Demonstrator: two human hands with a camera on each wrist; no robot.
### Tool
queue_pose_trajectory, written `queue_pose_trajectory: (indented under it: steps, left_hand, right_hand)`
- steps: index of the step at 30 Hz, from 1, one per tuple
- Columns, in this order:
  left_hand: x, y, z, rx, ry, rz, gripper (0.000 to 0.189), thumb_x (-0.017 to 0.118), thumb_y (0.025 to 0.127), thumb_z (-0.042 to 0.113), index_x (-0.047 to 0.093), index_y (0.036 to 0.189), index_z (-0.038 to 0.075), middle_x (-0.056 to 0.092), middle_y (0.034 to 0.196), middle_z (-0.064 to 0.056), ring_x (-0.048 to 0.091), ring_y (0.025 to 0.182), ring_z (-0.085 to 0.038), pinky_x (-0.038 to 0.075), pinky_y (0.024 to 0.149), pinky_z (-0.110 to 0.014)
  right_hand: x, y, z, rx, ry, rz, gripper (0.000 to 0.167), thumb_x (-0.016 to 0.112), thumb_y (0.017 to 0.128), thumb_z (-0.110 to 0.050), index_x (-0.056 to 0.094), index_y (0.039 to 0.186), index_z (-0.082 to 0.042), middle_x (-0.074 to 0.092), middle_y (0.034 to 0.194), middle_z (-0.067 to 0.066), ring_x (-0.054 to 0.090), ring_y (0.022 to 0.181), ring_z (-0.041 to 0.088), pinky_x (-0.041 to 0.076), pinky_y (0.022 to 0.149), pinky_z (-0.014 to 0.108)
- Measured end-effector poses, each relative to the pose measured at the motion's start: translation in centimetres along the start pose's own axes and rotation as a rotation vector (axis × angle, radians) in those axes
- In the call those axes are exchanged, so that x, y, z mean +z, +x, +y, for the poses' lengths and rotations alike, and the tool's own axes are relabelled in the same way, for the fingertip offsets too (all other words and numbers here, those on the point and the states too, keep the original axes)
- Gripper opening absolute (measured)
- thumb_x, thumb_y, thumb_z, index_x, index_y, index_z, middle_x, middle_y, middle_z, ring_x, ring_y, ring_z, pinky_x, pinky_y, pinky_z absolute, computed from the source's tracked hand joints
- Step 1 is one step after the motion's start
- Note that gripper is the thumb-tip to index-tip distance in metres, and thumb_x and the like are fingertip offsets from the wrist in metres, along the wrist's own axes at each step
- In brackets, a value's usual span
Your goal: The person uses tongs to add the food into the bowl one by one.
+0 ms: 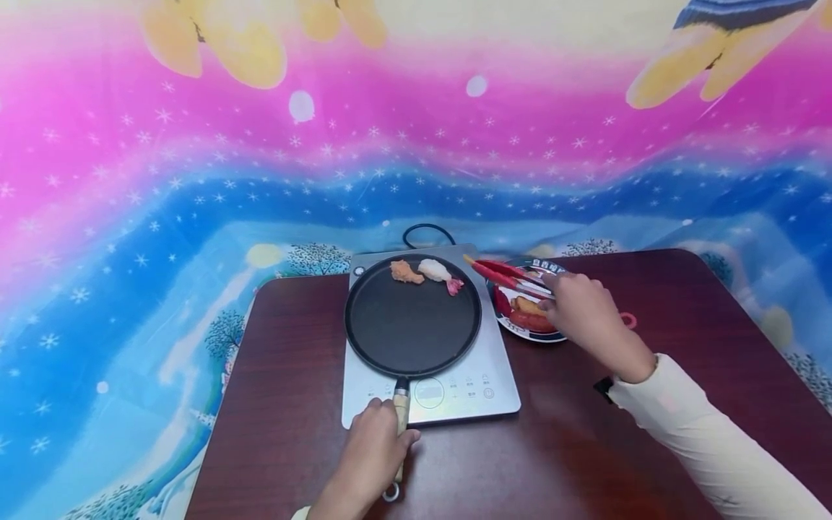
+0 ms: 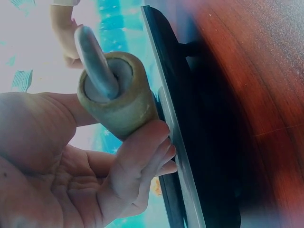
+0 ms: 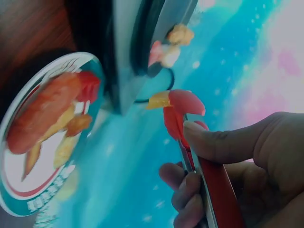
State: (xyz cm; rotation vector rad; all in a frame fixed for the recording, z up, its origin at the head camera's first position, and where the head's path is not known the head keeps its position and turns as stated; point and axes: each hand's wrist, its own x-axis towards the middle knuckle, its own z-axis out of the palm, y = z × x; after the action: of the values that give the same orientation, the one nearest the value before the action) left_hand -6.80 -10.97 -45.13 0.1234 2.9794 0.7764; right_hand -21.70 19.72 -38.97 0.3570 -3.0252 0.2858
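Observation:
My left hand (image 1: 372, 449) grips the wooden handle (image 1: 400, 415) of a round black pan (image 1: 409, 325). In the left wrist view the fingers curl against the handle (image 2: 130, 114) below its metal ring. My right hand (image 1: 590, 318) holds red-tipped tongs (image 3: 213, 185) that pinch a small yellow food piece (image 3: 159, 100). In the head view this piece (image 1: 468, 259) hangs over the pan's right far edge. Inside the pan lie a browned fried piece (image 1: 406, 272) and a white-and-pink shrimp piece (image 1: 434, 270), side by side near the far rim.
Under the pan sits a silver induction cooker (image 1: 503, 375), its black cord (image 1: 429, 226) looping behind. A patterned plate (image 1: 513, 331) with a sausage (image 1: 531, 321) and other food stands to its right. A patterned cloth (image 1: 390, 159) hangs behind the dark wooden table (image 1: 279, 390).

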Motion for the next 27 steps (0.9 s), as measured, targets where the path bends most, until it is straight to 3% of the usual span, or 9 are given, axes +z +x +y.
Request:
queue_pose_trajectory:
  steps: [7, 10, 14, 20, 27]
  left_hand:
    - [0.0, -0.1, 0.0, -0.025, -0.021, -0.012, 0.039, 0.089, 0.078, 0.022, 0.070, 0.094, -0.008, 0.055, 0.074, -0.005, 0.055, 0.065, -0.016, 0.049, 0.061, -0.034]
    - [0.1, -0.1, 0.0, -0.025, -0.022, -0.013, 0.039, 0.089, 0.078, 0.023, 0.070, 0.095, -0.008, 0.055, 0.075, -0.005, 0.055, 0.065, -0.016, 0.050, 0.062, -0.035]
    - [0.1, -0.1, 0.0, -0.009, -0.015, 0.003, 0.038, 0.089, 0.077, 0.022, 0.070, 0.093, -0.007, 0.056, 0.075, -0.005, 0.056, 0.066, -0.016, 0.049, 0.062, -0.035]
    - [0.2, -0.2, -0.1, -0.001, -0.012, 0.002, 0.038, 0.089, 0.077, 0.023, 0.070, 0.092, -0.007, 0.055, 0.074, -0.004, 0.055, 0.065, -0.016, 0.049, 0.061, -0.035]
    - [0.1, -0.1, -0.1, 0.006, -0.007, 0.005, 0.038, 0.089, 0.078, 0.023, 0.070, 0.092, -0.007, 0.055, 0.075, -0.004, 0.055, 0.066, -0.016, 0.049, 0.062, -0.035]
  right_hand:
    - [1.3, -0.4, -3.7, -0.154, -0.141, 0.217, 0.041, 0.079, 0.078, -0.005, 0.067, 0.117, 0.004, 0.071, 0.096, 0.020, 0.069, 0.077, 0.039, 0.056, 0.061, 0.053]
    - [2.2, -0.3, -5.1, -0.198, -0.189, 0.263, 0.044, 0.081, 0.078, -0.005, 0.067, 0.118, 0.006, 0.071, 0.101, 0.020, 0.069, 0.083, 0.038, 0.057, 0.064, 0.050]
    - [3.1, 0.1, -6.7, -0.223, -0.236, 0.251, 0.050, 0.083, 0.078, -0.010, 0.067, 0.123, 0.004, 0.072, 0.108, 0.020, 0.070, 0.096, 0.037, 0.059, 0.073, 0.051]
    - [4.6, 0.6, -8.9, -0.236, -0.262, 0.181, 0.060, 0.086, 0.076, -0.017, 0.065, 0.129, 0.001, 0.071, 0.114, 0.018, 0.069, 0.102, 0.036, 0.058, 0.082, 0.052]
    - [6.0, 1.8, -10.8, -0.254, -0.268, 0.170, 0.059, 0.083, 0.080, -0.019, 0.065, 0.133, -0.001, 0.071, 0.117, 0.015, 0.069, 0.101, 0.033, 0.059, 0.082, 0.050]
